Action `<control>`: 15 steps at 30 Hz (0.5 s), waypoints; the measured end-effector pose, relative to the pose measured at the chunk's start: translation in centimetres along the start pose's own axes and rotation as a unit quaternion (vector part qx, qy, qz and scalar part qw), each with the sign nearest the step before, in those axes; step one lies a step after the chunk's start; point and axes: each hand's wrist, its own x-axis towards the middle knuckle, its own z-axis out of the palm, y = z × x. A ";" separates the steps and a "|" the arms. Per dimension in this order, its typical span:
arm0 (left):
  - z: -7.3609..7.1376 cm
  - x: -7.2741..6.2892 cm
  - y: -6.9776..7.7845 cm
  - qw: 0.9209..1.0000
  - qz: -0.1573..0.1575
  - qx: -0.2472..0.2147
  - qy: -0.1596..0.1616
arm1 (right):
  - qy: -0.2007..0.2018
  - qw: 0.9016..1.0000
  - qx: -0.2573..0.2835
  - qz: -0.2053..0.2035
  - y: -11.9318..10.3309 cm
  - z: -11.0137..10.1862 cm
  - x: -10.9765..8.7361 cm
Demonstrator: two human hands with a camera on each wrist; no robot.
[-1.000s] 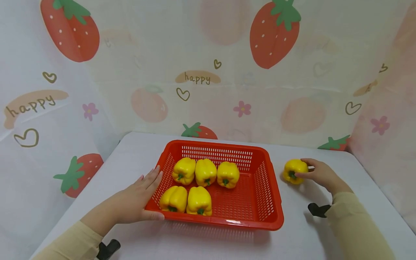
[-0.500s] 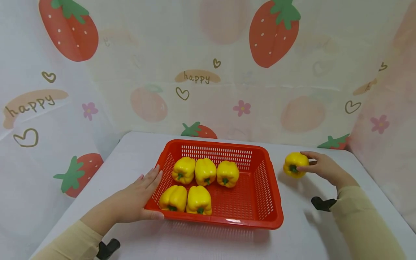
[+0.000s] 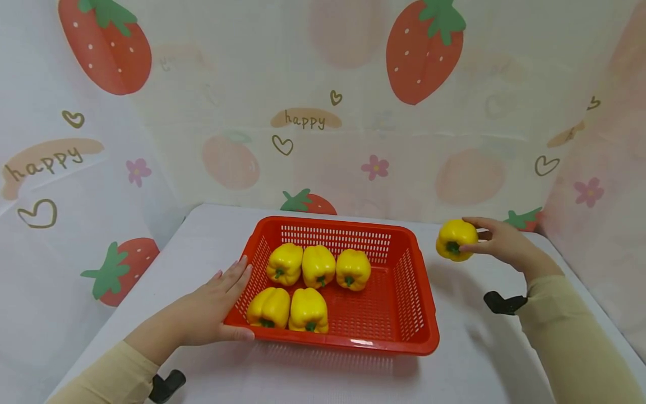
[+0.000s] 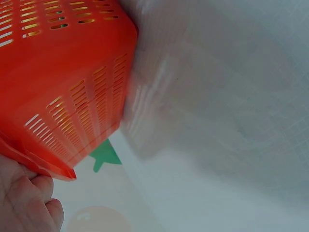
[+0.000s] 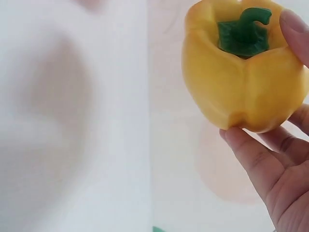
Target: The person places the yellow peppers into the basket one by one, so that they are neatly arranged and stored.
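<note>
My right hand [image 3: 504,242] holds a yellow bell pepper [image 3: 453,241] above the table, right of the red basket [image 3: 348,340]. In the right wrist view the thumb is on one side of this bell pepper [image 5: 241,82] and the fingertips are on the other; its green stem shows. My left hand [image 3: 209,311] rests on the basket's left rim, its fingers extended along the side and the thumb at the front corner. From the left wrist, the hand [image 4: 26,198] touches the rim from outside. Several more yellow bell peppers [image 3: 319,266] lie in the basket, towards its left.
The basket stands on a white table [image 3: 323,381] with slotted walls facing out. A patterned backdrop [image 3: 323,163] with strawberries and hearts rises behind the table and along both sides.
My right hand has lifted the yellow bell pepper off the table, and its shadow has separated from it. The left hand and the basket stay in place.
</note>
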 end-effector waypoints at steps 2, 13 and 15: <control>0.0 0.0 0.0 1.000 -0.001 0.002 0.000 | 0.003 1.000 -0.003 -0.011 -0.7 -0.3 0.2; 0.1 0.1 -0.2 1.000 0.007 0.009 0.007 | -0.003 0.997 -0.007 -0.074 -4.8 -0.9 0.7; 0.2 0.1 -0.3 1.000 0.007 0.009 0.008 | -0.007 0.997 -0.012 -0.082 -5.6 -0.9 0.7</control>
